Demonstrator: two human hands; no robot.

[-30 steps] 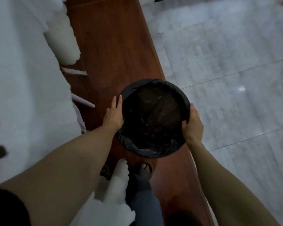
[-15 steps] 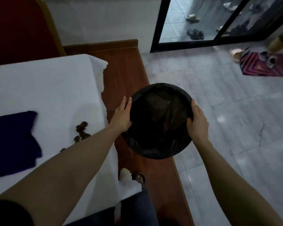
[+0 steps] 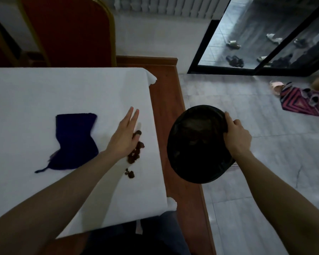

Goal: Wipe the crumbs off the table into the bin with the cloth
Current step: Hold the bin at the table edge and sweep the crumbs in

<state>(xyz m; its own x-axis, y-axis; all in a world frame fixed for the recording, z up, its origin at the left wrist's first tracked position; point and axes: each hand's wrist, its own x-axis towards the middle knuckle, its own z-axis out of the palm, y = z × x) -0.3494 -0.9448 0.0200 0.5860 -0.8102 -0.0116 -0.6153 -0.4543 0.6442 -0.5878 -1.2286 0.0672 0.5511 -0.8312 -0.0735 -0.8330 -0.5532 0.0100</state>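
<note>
Your left hand (image 3: 124,138) flat, fingers spread, on white-clothed bench (image 3: 44,92) beside brown crumbs (image 3: 134,155); navy cloth (image 3: 75,142) left of it; your right hand (image 3: 237,137) grips black-lined bin (image 3: 195,146) rim over tiled floor (image 3: 265,126)

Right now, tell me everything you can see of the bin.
The bin is round and dark, lined with a black plastic bag folded over its rim. It is held off the table's right edge, above the wooden platform, mouth tilted toward the camera. The right hand grips its far right rim; the left hand touches nothing of it. Its contents are too dark to tell.
</note>
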